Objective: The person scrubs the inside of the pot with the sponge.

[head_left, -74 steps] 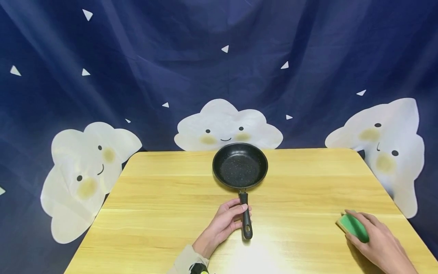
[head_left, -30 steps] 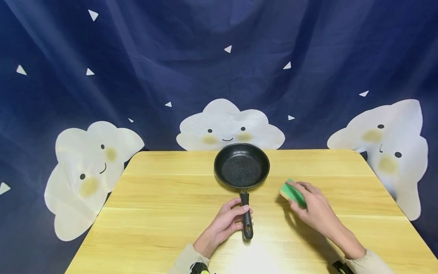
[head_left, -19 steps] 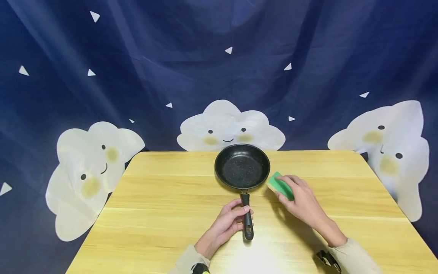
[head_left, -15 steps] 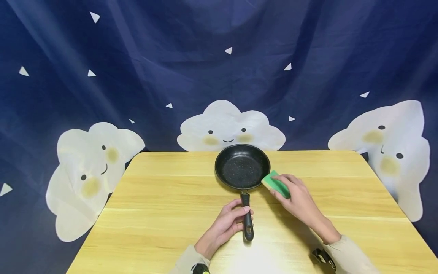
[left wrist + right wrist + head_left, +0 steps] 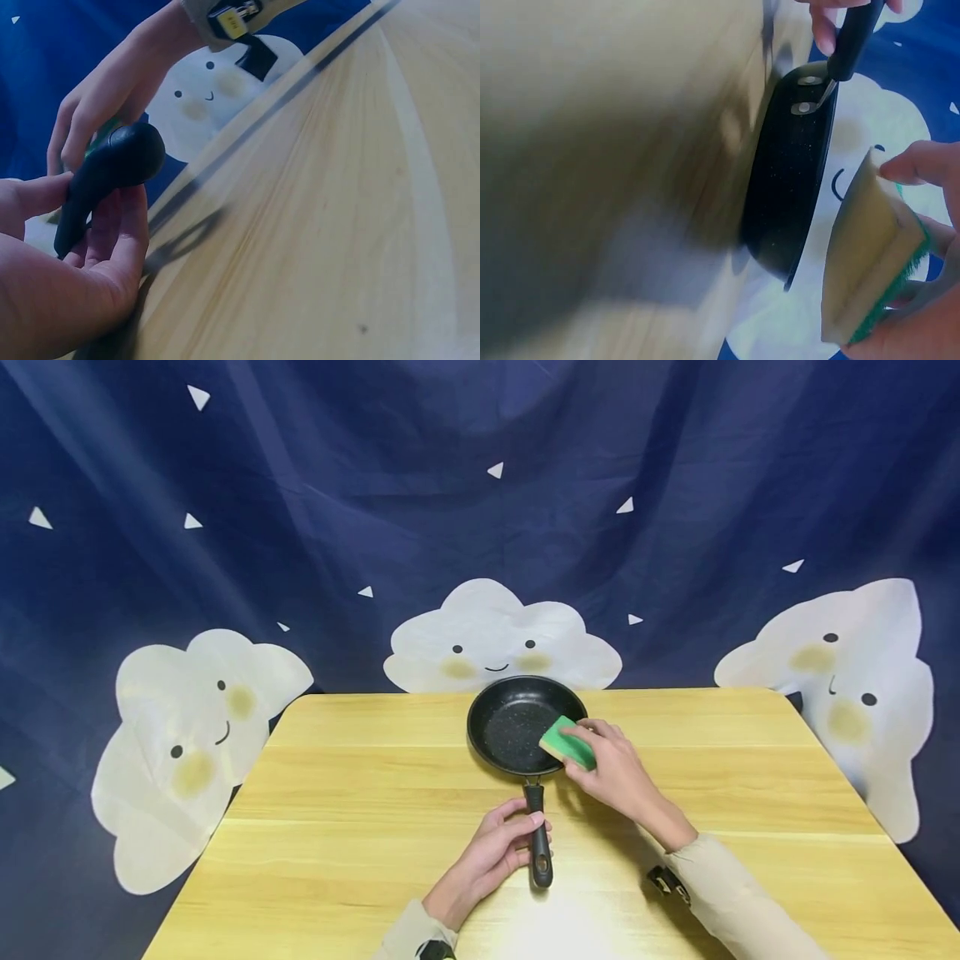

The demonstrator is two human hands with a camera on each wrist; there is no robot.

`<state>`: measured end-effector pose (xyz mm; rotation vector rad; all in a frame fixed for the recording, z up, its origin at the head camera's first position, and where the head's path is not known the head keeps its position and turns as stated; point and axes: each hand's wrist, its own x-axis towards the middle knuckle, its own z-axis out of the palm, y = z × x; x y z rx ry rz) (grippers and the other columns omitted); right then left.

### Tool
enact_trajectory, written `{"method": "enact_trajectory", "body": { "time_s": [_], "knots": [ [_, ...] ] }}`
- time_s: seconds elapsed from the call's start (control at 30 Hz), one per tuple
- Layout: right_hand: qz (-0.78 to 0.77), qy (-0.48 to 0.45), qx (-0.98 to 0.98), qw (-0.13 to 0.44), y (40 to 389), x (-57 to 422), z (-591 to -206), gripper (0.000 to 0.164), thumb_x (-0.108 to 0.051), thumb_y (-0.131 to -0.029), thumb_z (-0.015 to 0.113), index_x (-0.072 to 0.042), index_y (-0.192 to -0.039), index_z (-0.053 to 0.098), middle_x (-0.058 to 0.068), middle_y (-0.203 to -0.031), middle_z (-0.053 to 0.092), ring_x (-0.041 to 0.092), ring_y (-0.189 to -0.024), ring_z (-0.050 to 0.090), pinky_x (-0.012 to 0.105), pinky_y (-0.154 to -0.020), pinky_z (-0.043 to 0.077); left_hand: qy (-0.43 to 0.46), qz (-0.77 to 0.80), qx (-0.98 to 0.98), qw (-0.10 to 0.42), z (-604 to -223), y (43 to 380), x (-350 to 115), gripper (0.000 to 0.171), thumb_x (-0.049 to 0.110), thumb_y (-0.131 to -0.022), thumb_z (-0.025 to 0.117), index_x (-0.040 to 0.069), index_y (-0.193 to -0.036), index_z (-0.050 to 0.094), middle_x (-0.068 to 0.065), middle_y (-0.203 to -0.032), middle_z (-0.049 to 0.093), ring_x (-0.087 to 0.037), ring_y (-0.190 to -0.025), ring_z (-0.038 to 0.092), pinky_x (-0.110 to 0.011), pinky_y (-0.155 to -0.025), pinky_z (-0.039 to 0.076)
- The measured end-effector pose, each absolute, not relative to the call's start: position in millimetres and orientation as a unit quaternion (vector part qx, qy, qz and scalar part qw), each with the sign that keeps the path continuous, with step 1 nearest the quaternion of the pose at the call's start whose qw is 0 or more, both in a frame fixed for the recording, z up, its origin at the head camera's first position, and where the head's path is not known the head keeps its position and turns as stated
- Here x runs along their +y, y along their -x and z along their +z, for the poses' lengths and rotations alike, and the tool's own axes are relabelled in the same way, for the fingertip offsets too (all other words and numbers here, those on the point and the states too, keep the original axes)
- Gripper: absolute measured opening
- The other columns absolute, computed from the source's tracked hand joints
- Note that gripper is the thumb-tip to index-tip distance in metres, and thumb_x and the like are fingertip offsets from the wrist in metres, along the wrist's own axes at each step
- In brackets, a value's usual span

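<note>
A black frying pan (image 5: 510, 731) with pale speckles rests on the table, its handle toward me. My left hand (image 5: 491, 852) holds that handle (image 5: 129, 156), thumb on top and fingers curled beneath. With my right hand (image 5: 611, 772) I grip a sponge (image 5: 567, 742), green on one face and yellowish on the other, over the pan's right near rim. In the right wrist view the sponge (image 5: 874, 251) is pinched between thumb and fingers, its yellow face toward the pan (image 5: 791, 176). Whether it touches the pan is hard to tell.
The wooden table (image 5: 337, 827) has rounded far corners. Behind it hangs a dark blue curtain (image 5: 420, 527) with smiling white clouds (image 5: 483, 627) and small white triangles. Dark devices are strapped at both wrists, one by the right sleeve (image 5: 667, 883).
My right hand has carried the sponge leftward from the table's right side to over the pan's rim. The left hand has kept its hold on the handle, and the pan has stayed put.
</note>
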<state>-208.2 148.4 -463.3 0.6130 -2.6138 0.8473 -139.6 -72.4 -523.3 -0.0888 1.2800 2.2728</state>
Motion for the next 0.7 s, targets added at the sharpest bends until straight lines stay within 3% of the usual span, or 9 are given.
{"method": "enact_trajectory", "body": {
  "time_s": [0.37,0.7],
  "knots": [
    [0.289,-0.257,-0.915,0.114,230,125,-462,0.039,-0.022,-0.090,0.081,-0.003,-0.122,0.073,0.024,-0.125,0.064,0.043,-0.115,0.059,0.059,-0.100,0.049,0.034,0.842,0.466,0.271,-524,140,-74,0.043,0.013,-0.099,0.067,0.000,-0.137,0.052,-0.013,-0.106,0.065,-0.019,-0.093,0.067,-0.034,-0.077,0.059],
    [0.250,-0.279,-0.923,0.081,240,115,-465,0.035,-0.023,-0.092,0.079,-0.003,-0.120,0.073,0.023,-0.122,0.065,0.042,-0.109,0.058,0.057,-0.095,0.051,0.032,0.845,0.460,0.272,-523,141,-75,0.040,0.012,-0.099,0.068,0.001,-0.135,0.053,-0.012,-0.105,0.065,-0.019,-0.092,0.067,-0.033,-0.076,0.059]
  ]
}}
